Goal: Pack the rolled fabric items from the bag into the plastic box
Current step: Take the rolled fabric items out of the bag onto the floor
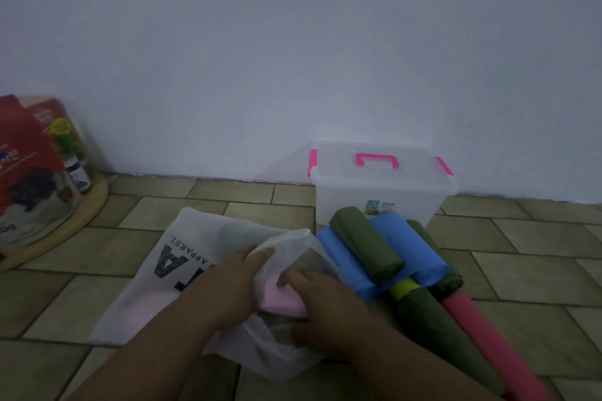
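Note:
A white translucent bag with black lettering lies on the tiled floor. My left hand grips the bag's open edge and lifts it. At the opening, my right hand holds a pale pink rolled fabric. More pink and a dark shape show through the bag. Beside the bag lie several rolls: two blue, olive green, a long dark green one and a long pink one. The clear plastic box with pink handle and latches stands by the wall, lid shut.
A round wooden board at the left carries a red packaged jar and a small bottle. A plain wall runs behind everything. Tiled floor stretches to the right of the rolls.

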